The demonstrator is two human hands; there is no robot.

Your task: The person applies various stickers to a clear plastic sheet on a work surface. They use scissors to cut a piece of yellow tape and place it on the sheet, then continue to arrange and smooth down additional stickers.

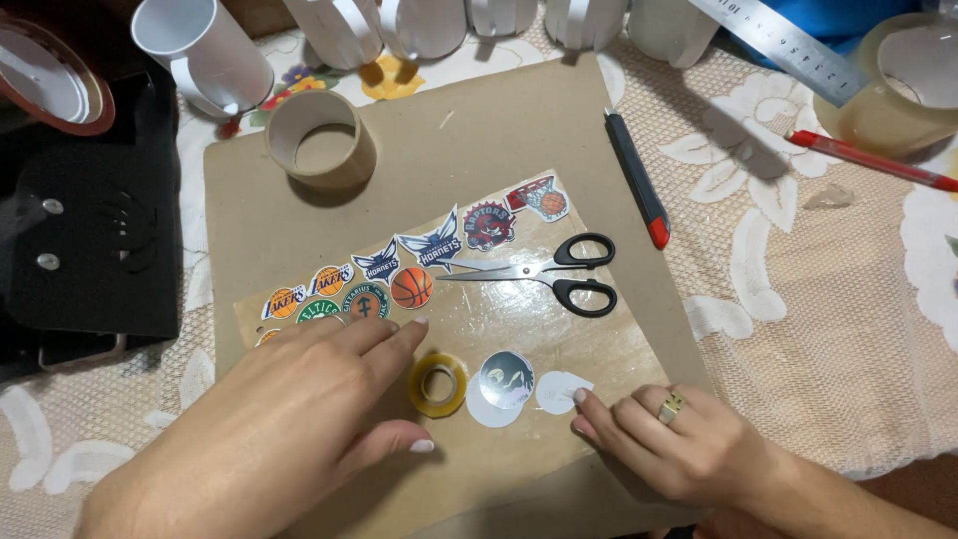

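Left hand (289, 419): open, fingers spread flat, pinning the clear sticker sheet (469, 319) beside the small yellow tape roll (438, 384).
Right hand (679, 444): fingers curled, fingertips pinching the white round cut-out (557, 391) on the brown cardboard board (479, 130).

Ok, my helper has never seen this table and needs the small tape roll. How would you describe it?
Find the brown cardboard sheet in the middle of the table. Near its front edge, between the left hand and two round cutouts, lies the small tape roll: yellowish, flat, far smaller than the empty cardboard ring.
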